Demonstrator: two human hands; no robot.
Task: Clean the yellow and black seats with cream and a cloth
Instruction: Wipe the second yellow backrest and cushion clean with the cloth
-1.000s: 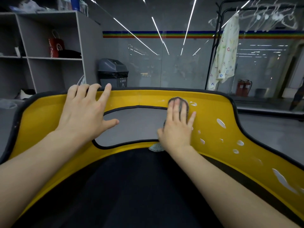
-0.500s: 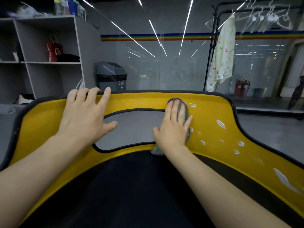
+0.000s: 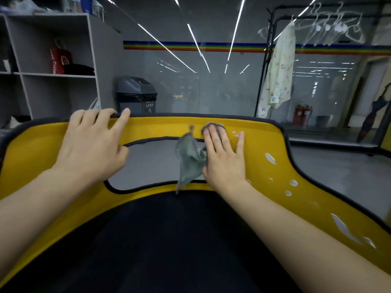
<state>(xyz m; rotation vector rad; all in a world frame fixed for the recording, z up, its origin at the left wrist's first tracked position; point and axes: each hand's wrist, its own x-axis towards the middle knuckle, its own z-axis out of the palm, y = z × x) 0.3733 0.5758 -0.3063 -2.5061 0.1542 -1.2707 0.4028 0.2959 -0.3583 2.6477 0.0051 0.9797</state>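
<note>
The seat has a yellow back (image 3: 264, 142) with a black rim and a black cushion (image 3: 169, 240) below. A grey opening cuts through the back's middle. My right hand (image 3: 224, 157) lies flat on the yellow back, pressing a grey-green cloth (image 3: 189, 161) whose loose part hangs over the opening to the left of the hand. White cream blobs (image 3: 270, 158) dot the yellow surface to the right of the hand. My left hand (image 3: 93, 144) rests on the back's upper left, fingers curled over the black top rim.
A grey shelf unit (image 3: 53, 60) with a red bag stands at the back left, a dark bin (image 3: 136, 94) beside it. A black clothes rack (image 3: 281, 60) with a pale garment and hangers stands at the back right before a glass wall.
My right hand has slid right across the yellow back, fingers spread wider, and the cloth now trails out to its left. My left hand has stayed on the top rim.
</note>
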